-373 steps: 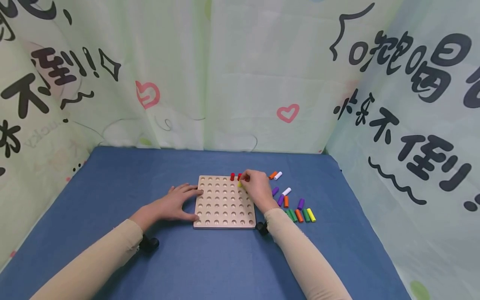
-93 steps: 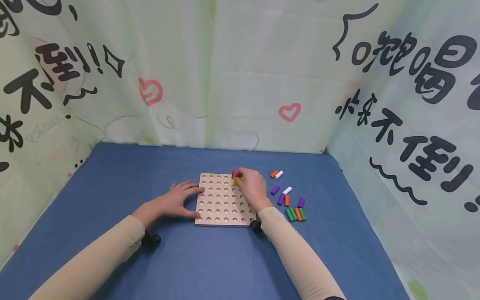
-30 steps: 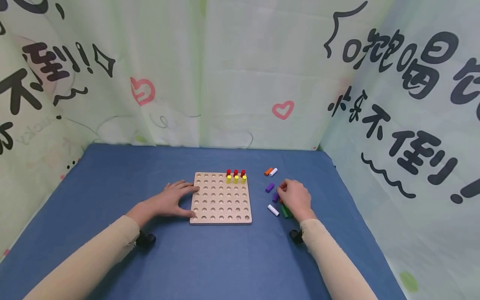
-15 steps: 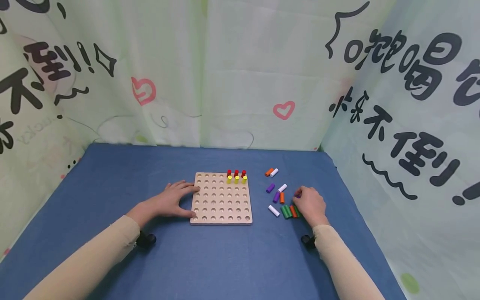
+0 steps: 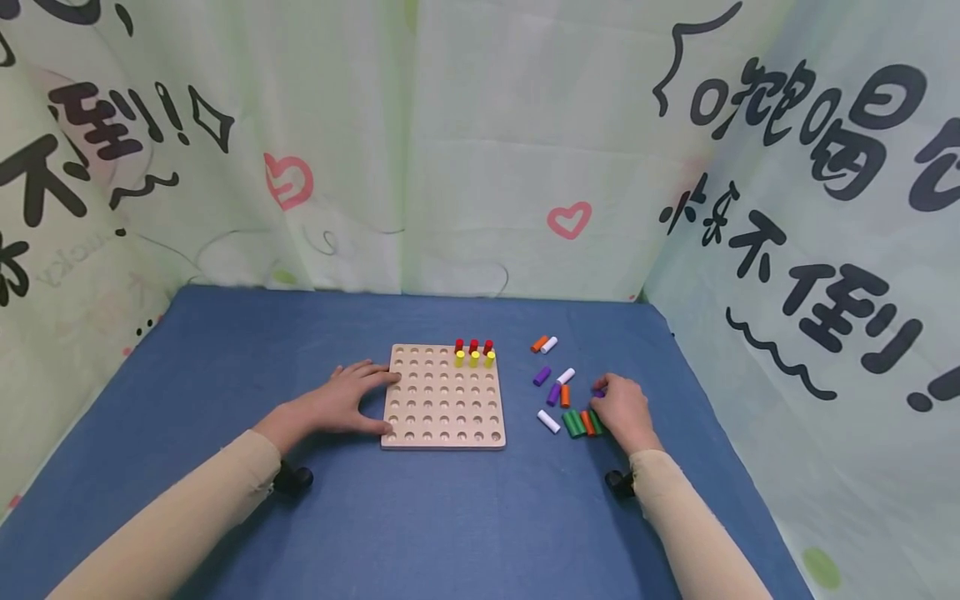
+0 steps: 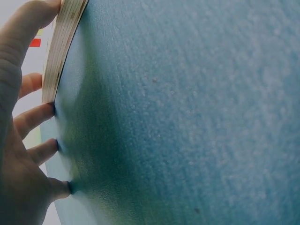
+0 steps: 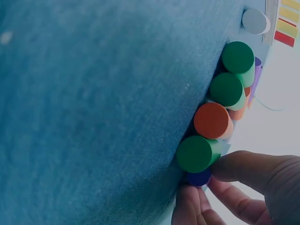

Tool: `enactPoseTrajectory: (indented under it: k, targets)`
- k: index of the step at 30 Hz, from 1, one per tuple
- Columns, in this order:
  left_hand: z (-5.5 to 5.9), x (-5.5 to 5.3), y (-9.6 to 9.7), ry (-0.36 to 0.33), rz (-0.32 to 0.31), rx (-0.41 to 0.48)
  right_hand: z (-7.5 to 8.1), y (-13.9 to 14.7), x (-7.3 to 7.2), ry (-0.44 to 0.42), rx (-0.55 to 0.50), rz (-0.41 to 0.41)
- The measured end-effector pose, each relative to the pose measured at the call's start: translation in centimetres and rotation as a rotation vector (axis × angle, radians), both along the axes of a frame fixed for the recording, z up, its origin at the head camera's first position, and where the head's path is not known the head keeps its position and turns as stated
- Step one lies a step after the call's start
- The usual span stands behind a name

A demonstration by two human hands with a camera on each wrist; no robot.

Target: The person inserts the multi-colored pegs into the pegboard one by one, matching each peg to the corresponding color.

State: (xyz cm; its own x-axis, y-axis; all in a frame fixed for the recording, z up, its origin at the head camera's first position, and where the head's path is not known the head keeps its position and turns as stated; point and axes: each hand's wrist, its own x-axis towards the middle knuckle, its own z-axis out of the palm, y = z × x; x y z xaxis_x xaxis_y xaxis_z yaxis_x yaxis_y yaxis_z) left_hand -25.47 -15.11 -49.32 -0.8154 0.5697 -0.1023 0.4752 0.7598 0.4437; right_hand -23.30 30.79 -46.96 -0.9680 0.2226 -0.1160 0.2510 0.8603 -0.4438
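A square wooden pegboard (image 5: 442,408) with rows of round holes lies on the blue cloth. Three red pegs (image 5: 473,345) stand along its far edge at the right, with three yellow pegs (image 5: 474,359) in front of them. My left hand (image 5: 337,402) rests at the board's left side, thumb and index finger spread and touching its edge. Right of the board, my right hand (image 5: 624,412) pinches a purple peg (image 7: 199,178) between thumb and fingers, close beside a green peg (image 7: 194,153). The fingers partly cover the purple peg in the head view.
Loose pegs lie between board and right hand: green pegs (image 5: 573,423), an orange peg (image 5: 566,396), purple pegs (image 5: 553,394) and a white peg (image 5: 548,422). Farther back lie another orange peg (image 5: 540,342) and white peg (image 5: 550,344). A printed curtain (image 5: 480,167) encloses the cloth.
Since the earliest frame, the yellow row has grown to three pegs and a white peg has appeared nearer the board. My right hand has moved from board to loose pegs; my left has stayed.
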Motion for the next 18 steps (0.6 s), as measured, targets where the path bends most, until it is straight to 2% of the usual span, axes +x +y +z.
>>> enactPoseTrajectory:
  k: [18]
  targets:
    - [0.1, 0.1, 0.0, 0.001, 0.001, -0.009, 0.8, -1.3, -0.8, 0.081, -0.015, 0.018]
